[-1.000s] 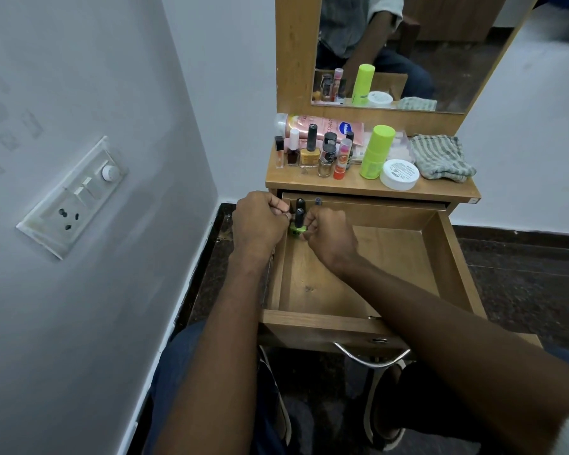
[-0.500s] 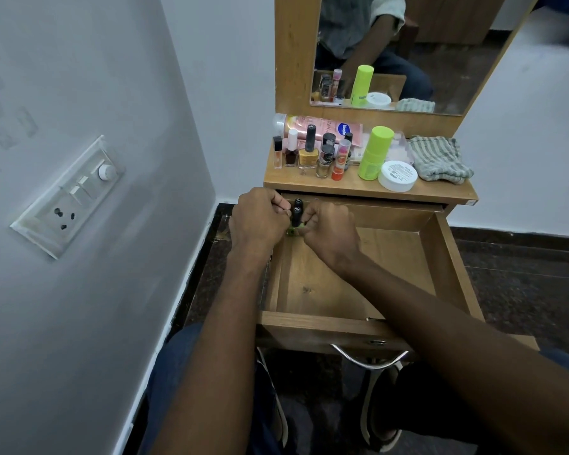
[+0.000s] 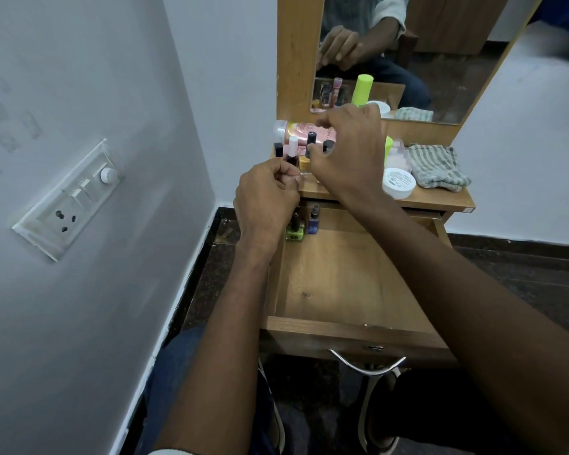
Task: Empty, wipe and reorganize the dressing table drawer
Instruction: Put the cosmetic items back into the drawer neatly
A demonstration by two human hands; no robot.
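Observation:
The wooden drawer (image 3: 339, 290) stands pulled out. A green nail polish bottle (image 3: 294, 233) and a blue one (image 3: 313, 221) stand in its back left corner. My left hand (image 3: 266, 201) is at the table top's front edge, its curled fingertips pinching the dark body of a white-capped bottle (image 3: 292, 151). My right hand (image 3: 349, 152) hovers over the row of small bottles, thumb and fingers spread around a black-capped yellow bottle (image 3: 310, 141). It hides the other small bottles and most of the green tube (image 3: 388, 146).
On the table top lie a pink lotion bottle (image 3: 296, 131), a white jar (image 3: 398, 182) and a striped cloth (image 3: 437, 165). The mirror (image 3: 440, 60) rises behind. A wall with a switch panel (image 3: 69, 201) is close on the left. The drawer handle (image 3: 367, 366) juts toward my knees.
Both hands rose from the drawer's back left corner to the bottles on the table top. The green bottle now stands alone in the drawer beside the blue one.

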